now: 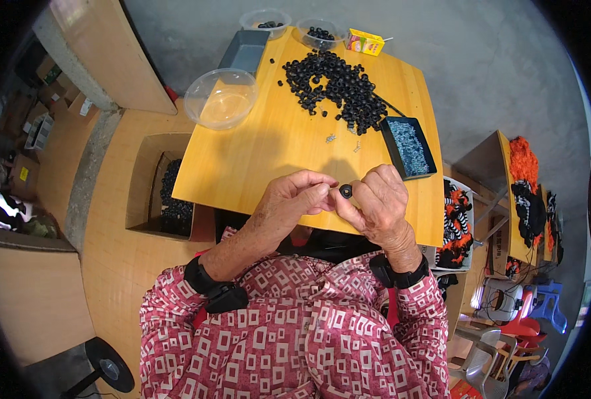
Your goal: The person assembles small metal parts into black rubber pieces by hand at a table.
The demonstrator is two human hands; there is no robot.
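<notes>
Over the near edge of the wooden table (269,153), my two hands meet. My right hand (381,205) is closed round a small round black part (346,191) with a hole in its middle. Thumb and fingertips of my left hand (294,194) pinch together just beside that part; whatever lies between them is too small to make out. Farther back spreads a heap of small black parts (335,86). Beyond my right hand stands a black tray (410,147) filled with many small, pale, shiny pieces. A few silvery bits (331,138) lie loose on the wood.
A clear plastic bowl (221,100) stands at the table's left edge, near a grey tray (243,50). Two bowls and a yellow box (365,42) are at the back. On the floor, a cardboard box (150,179) holds black parts. A white bin (456,223) of striped items stands right.
</notes>
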